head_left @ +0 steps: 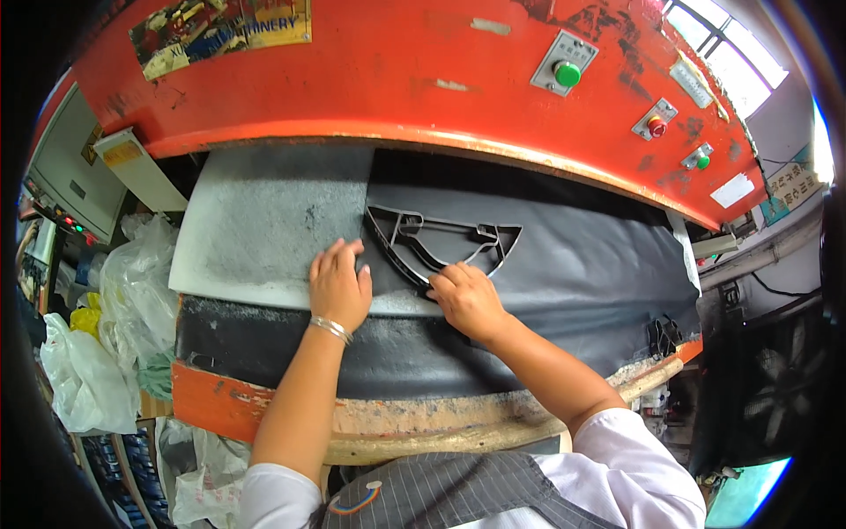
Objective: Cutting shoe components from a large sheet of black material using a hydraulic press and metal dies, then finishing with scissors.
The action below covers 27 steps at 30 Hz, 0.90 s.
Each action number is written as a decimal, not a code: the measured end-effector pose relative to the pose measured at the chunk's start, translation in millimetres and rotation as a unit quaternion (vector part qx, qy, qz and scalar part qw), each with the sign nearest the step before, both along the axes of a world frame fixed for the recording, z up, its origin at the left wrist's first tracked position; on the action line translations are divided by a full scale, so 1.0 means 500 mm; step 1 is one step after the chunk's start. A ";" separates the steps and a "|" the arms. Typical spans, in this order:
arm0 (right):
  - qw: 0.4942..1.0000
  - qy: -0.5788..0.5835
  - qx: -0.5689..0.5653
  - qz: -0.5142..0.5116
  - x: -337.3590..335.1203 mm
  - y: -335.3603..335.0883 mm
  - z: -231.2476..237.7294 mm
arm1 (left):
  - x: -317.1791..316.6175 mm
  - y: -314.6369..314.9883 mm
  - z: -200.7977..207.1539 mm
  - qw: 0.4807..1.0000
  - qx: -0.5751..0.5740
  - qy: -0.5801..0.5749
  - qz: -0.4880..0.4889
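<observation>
Fingertips of the right hand [467,300] pinch the near edge of the dark fan-shaped metal cutting die [438,242] lying on the dark grey leather sheet [582,273], while the left hand [337,286] lies flat and open beside it on the pale grey cutting board [256,229]. The step looks like positioning the die; next it needs seating flat on uncut leather.

White short sleeves, grey pinstriped apron with rainbow patch, silver bracelet [330,329] on left wrist

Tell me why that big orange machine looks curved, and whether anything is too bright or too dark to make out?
In the head view, the fisheye lens bows the orange press and the bench edge, and its rim goes black. In the same view, the window is blown out by daylight; the gap under the press is in deep shadow. The left hand, right hand and metal cutting die are sharp and evenly lit.
</observation>
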State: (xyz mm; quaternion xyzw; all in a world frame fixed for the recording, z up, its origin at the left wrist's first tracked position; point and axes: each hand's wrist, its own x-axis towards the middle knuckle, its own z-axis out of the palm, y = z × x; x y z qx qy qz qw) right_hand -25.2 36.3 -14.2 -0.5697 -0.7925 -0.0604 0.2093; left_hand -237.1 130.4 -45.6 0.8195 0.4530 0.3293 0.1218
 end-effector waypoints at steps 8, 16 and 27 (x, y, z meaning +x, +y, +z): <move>0.968 0.080 0.036 -0.236 0.025 -0.051 -0.010 | 0.034 0.109 -0.004 0.995 -0.043 -0.091 0.006; 0.946 0.186 0.005 -0.265 0.049 -0.052 -0.058 | 0.037 0.114 -0.017 0.991 -0.067 -0.113 -0.033; 0.946 0.166 0.064 -0.271 0.077 -0.041 -0.058 | 0.073 0.121 -0.011 0.992 -0.082 -0.097 -0.011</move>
